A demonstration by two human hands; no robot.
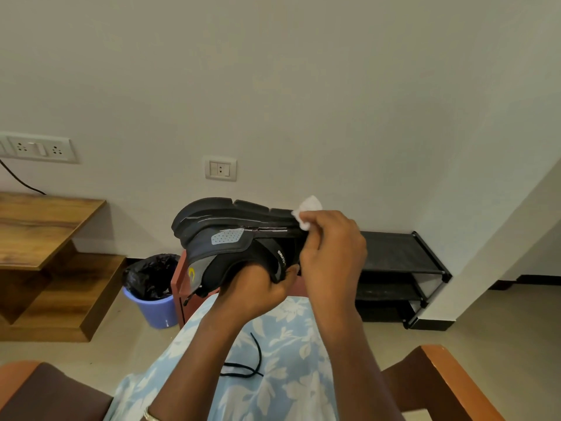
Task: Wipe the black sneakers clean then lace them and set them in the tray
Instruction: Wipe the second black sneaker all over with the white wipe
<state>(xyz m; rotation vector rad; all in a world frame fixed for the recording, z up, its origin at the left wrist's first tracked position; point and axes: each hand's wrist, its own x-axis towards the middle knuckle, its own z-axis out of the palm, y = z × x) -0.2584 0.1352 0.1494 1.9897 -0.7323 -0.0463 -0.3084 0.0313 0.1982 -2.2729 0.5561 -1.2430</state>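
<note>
The left hand [258,288] is gripping the black sneaker [230,235] by its collar above the lap [291,323], sole turned up, likely to expose its edge to the right hand [334,247], whose grip is pinching a white wipe [308,209] against it.

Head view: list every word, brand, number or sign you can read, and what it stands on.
White lettering on the collar of the black sneaker: upside down, too blurred to read.
Yellow curved emblem near its heel: a logo, no letters legible.
White wall switch plates: no readable markings.
White wipe: blank.
</note>
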